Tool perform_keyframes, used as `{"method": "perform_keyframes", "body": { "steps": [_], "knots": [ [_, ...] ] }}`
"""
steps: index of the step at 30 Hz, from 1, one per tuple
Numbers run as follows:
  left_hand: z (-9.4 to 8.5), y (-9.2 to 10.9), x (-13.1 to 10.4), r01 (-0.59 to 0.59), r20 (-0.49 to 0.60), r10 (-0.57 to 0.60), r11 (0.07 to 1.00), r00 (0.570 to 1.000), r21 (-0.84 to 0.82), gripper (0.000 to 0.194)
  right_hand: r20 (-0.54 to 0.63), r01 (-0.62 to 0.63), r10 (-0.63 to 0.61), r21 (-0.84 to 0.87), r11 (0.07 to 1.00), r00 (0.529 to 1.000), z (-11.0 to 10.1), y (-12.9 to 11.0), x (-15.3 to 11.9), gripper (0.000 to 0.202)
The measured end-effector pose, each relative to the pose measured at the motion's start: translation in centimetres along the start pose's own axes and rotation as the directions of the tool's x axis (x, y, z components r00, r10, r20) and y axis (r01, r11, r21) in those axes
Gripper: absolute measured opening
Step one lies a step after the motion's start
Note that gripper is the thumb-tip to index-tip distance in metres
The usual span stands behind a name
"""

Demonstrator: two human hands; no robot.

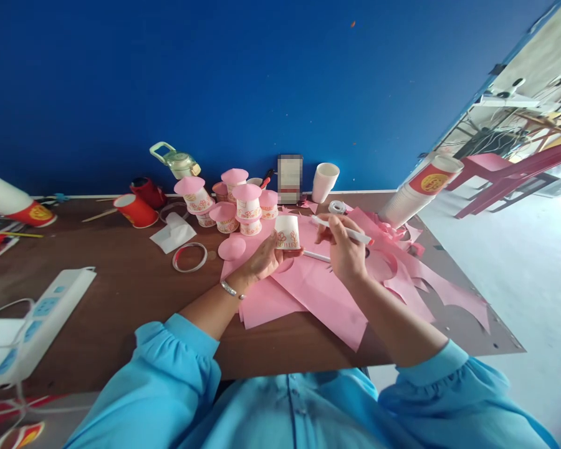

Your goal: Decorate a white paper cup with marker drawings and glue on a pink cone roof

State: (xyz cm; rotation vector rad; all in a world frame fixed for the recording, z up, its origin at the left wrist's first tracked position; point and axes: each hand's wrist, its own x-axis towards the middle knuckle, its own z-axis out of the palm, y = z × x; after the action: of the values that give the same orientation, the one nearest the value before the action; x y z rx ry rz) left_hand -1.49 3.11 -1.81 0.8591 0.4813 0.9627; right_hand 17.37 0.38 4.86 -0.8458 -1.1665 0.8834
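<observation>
My left hand (265, 257) holds a white paper cup (287, 233) upside down, with an orange-red flower drawing near its lower rim. In my right hand (346, 249) is a white marker pen (343, 229) with a red end, its other end pointing toward the cup but apart from it. A second white pen (316, 256) lies on the pink paper (315, 284) between my hands. Behind my left hand stand several decorated cups with pink cone tops (247, 193), some stacked in pairs. A loose pink cone (232, 247) lies next to my left wrist.
Pink paper scraps (416, 268) and a stack of cups (421, 190) are at the right. A white cup (326, 182) and a phone (290, 179) stand by the blue wall. Tape rings (189, 269), red cups (136, 210) and a power strip (51, 318) lie left.
</observation>
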Motion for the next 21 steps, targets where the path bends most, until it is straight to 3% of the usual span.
{"method": "perform_keyframes", "body": {
  "steps": [5, 9, 13, 17, 21],
  "knots": [
    [0.3, -0.2, -0.1, -0.017, 0.049, 0.015, 0.999, 0.999, 0.039, 0.074, 0.086, 0.104, -0.096, -0.104, 0.989, 0.992, 0.6, 0.9, -1.8, 0.029],
    [0.8, 0.0, -0.5, -0.001, 0.071, -0.004, 0.997, 0.997, 0.076, 0.072, 0.035, 0.109, -0.106, -0.124, 0.986, 0.994, 0.5, 2.2, -3.0, 0.024],
    [1.0, 0.6, -1.0, 0.086, 0.073, -0.094, 0.991, 0.993, 0.101, 0.054, 0.087, 0.146, -0.134, -0.144, 0.979, 0.987, 0.2, 2.4, -3.8, 0.024],
    [0.7, 0.9, -1.0, 0.075, 0.124, -0.091, 0.990, 0.988, 0.122, 0.057, 0.119, 0.144, -0.122, -0.200, 0.969, 0.985, -0.2, 2.0, -4.0, 0.028],
    [0.5, 1.0, -1.0, 0.116, 0.107, -0.134, 0.981, 0.985, 0.154, 0.057, 0.085, 0.125, -0.112, -0.168, 0.978, 0.990, -0.5, 2.2, -3.7, 0.028]
  ]
}}
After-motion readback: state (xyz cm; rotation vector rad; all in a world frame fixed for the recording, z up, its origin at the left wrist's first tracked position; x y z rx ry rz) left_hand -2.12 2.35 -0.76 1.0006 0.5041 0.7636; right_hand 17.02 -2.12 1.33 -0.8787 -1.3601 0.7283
